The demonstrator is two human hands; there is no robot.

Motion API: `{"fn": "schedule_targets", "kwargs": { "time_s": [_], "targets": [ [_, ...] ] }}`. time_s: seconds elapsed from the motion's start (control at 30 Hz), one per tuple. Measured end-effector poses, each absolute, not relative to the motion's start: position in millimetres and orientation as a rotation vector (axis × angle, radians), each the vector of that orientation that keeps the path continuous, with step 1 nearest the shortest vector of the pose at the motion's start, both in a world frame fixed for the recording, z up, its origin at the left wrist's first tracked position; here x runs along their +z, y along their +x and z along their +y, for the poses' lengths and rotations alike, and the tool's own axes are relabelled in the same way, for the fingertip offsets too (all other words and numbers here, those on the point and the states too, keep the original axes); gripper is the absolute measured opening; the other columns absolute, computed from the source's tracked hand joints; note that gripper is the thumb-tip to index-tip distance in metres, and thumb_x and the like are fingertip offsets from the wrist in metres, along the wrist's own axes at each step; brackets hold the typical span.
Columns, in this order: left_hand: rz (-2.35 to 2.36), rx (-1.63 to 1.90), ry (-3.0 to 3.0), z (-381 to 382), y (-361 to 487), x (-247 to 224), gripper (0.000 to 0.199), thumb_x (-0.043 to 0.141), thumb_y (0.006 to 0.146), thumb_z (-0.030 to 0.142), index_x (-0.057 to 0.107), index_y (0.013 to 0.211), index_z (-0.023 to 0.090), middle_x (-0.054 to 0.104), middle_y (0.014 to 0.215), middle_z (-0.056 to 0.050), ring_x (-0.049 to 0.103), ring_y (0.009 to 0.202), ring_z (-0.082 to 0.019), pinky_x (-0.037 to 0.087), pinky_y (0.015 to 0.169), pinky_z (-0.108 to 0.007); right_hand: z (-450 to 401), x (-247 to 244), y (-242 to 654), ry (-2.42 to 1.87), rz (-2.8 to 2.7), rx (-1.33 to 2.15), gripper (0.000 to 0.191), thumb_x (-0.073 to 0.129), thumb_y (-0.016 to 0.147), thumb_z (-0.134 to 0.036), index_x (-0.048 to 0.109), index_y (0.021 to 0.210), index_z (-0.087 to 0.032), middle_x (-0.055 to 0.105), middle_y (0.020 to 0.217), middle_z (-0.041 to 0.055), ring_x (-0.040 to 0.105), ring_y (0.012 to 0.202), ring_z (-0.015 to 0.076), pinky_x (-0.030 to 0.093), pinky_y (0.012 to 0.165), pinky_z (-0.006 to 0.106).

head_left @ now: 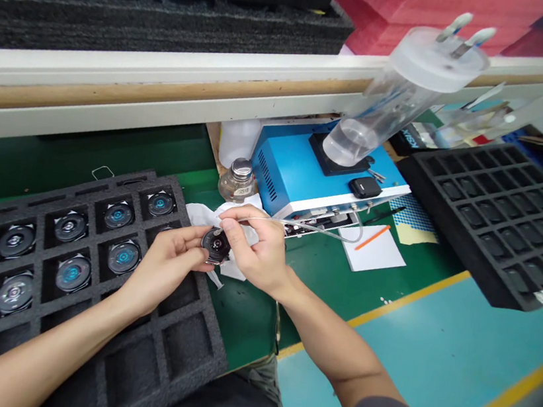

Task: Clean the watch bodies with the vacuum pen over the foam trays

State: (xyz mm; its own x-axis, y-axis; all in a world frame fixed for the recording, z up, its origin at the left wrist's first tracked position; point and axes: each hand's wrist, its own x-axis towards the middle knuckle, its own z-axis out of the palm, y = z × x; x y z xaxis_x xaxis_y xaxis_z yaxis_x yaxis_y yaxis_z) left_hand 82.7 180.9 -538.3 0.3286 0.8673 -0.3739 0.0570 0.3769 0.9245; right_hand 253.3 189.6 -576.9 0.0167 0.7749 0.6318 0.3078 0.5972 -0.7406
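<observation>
Matt, rough black foam tray point(193, 347), glossy clear plastic cylinder point(395, 100), smooth blue metal box point(285, 172) and soft white cloth point(202, 216)

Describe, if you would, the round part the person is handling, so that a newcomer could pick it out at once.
On the green bench sits a black foam tray of round discs in square pockets. Beside it, over a white cloth, the left hand and right hand hold one more disc, the only one out of a pocket.

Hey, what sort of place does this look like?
Probably a factory workshop for assembling small precision parts: there's a green-matted workbench, a foam tray holding rows of round parts, and a blue benchtop machine.
</observation>
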Motion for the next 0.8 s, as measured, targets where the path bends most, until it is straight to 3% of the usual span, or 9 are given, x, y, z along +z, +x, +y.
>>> {"fn": "schedule_targets", "kwargs": {
  "time_s": [0.8],
  "targets": [
    [1.118,0.682,1.07,181.1,82.6,-537.3,0.041,0.074,0.075,0.026,0.078,0.114,0.014,0.081,0.1,-0.007,0.073,0.087,-0.02,0.06,0.077,-0.028,189.8,-577.3,253.9,-0.952,-1.573,0.468,0.012,0.059,0.098,-0.023,0.07,0.094,-0.02,0.077,0.089,0.0036,0.073,0.082,0.0155,0.06,0.075,0.03]
  ]
}}
